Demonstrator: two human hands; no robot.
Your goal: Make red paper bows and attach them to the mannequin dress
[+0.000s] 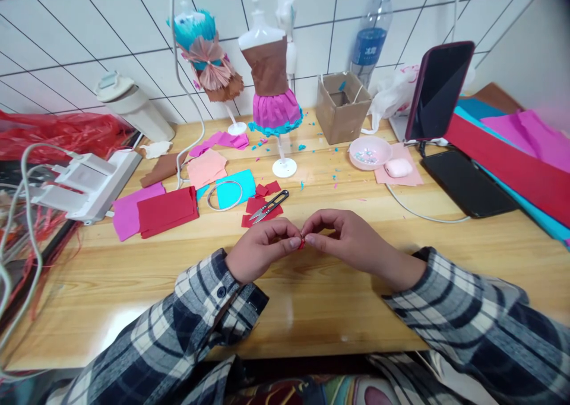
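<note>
My left hand (266, 246) and my right hand (345, 239) meet above the front middle of the table. Between their fingertips is a tiny piece of red paper (301, 244), pinched from both sides and mostly covered by the fingers. Just beyond them, a pair of thread snips (276, 203) rests on small scraps of red crepe paper (256, 205). A coil of pale wire (209, 198) lies partly over a turquoise paper piece (236, 189). Farther back stands a small white dress form (267, 66) with a brown paper top and a magenta skirt edged in turquoise.
A second dressed form (209, 60), a cardboard box (341, 111) and a water bottle (369, 43) stand along the tiled wall. At right are a pink bowl of beads (370, 153), phones (467, 182) and paper sheets (512, 155). A power strip (100, 185) sits left.
</note>
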